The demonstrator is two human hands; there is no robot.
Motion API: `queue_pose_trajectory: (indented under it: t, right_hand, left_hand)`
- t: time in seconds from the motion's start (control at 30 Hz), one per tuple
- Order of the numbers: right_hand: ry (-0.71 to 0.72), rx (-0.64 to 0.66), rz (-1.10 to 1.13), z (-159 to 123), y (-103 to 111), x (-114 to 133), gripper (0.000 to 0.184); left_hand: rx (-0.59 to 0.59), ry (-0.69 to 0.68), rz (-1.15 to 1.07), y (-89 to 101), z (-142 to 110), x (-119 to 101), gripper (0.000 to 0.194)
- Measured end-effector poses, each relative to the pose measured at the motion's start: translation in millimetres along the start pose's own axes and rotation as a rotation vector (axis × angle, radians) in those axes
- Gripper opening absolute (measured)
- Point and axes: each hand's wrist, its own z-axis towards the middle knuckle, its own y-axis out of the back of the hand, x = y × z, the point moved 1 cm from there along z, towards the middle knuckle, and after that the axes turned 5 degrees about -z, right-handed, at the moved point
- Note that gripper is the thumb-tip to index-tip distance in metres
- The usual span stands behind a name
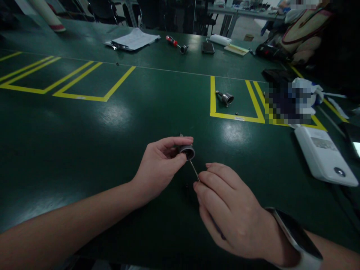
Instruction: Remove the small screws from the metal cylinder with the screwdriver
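Observation:
My left hand (157,165) is closed around a metal cup-shaped part (188,151) with a thin stem, its round mouth turned toward my right hand. My right hand (229,210) grips a screwdriver (194,170); its slim shaft reaches to the mouth of the cup, and the tip is not clearly visible. Most of the handle is hidden in the palm, with a dark bit showing below the fingers. On the green table under the hands lies a tiny dark nut-like piece (186,185).
A similar metal cup part (226,98) and a small nut (237,113) lie inside a yellow-taped box. Behind are a red-handled screwdriver (172,41), papers on a clipboard (135,39) and a black phone-like device (208,47). A white power bank (323,157) lies at right, near another person.

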Motion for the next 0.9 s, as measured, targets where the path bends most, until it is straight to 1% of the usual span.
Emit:
queue_pose_trajectory:
  t: [0.07,0.23,0.3,0.4,0.5,0.6,0.77,0.9]
  right_hand:
    - [0.009,0.004,0.006,0,-1,0,0.015]
    - [0.021,-0.040,0.059,2,2,0,0.017]
    - [-0.027,-0.042,0.110,3,5,0,0.016]
    - [-0.148,-0.033,0.194,2,8,1,0.012]
    - [-0.188,-0.037,0.225,1,7,3,0.012]
    - [-0.180,-0.047,0.245,0,6,2,0.015]
    - [-0.163,0.005,0.257,1,7,0,0.014]
    - [-0.133,-0.040,0.265,0,9,0,0.016]
  left_hand:
    - [-0.006,0.009,-0.002,-0.5,-1,0,0.022]
    - [0.000,0.016,-0.006,-1.0,-2,1,0.022]
    - [0.001,0.017,0.000,-1.2,-2,1,0.023]
    - [0.011,0.022,0.009,-2.0,-3,0,0.025]
    - [0.006,0.030,0.017,-2.8,-3,-1,0.024]
    - [-0.016,0.036,0.009,-2.9,-3,-2,0.022]
    - [-0.028,0.062,-0.021,-2.6,-1,0,0.019]
    - [-0.040,0.059,-0.033,-2.3,-1,0,0.018]
